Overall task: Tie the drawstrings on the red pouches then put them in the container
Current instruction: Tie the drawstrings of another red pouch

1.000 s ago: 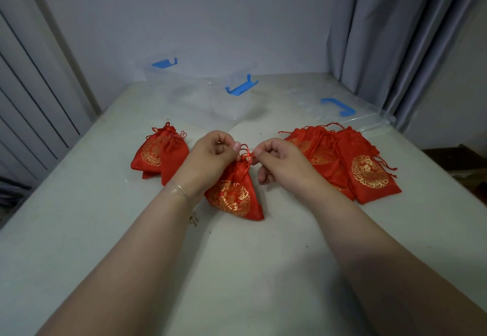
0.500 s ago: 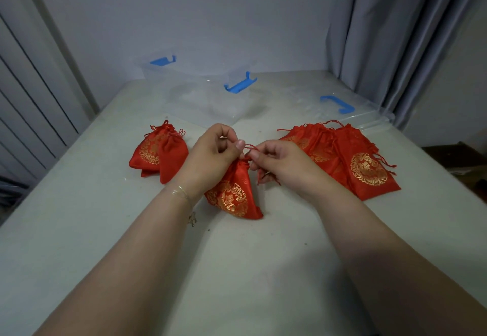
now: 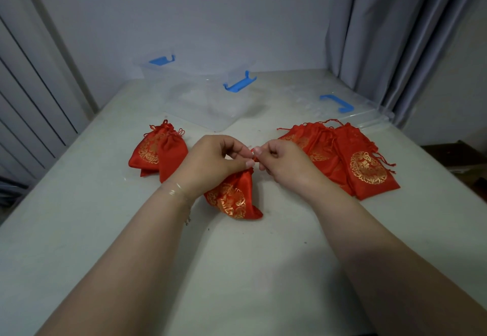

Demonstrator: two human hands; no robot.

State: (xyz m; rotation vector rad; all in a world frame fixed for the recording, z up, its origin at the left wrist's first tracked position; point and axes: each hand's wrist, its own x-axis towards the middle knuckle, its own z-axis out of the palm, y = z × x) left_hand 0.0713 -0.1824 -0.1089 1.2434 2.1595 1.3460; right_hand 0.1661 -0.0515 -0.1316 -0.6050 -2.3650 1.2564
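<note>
Drawstrings of the middle red pouch on the desk are pinched between the left hand and right hand, tying seemingly unfinished, with other pouches waiting and the clear container apparently empty.

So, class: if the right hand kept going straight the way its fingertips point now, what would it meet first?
The right hand points leftward at the left hand; it would likely meet those fingertips first, right at the pinched drawstring.

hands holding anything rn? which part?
Both the left hand and the right hand pinch the drawstring at the middle pouch's neck.
</note>
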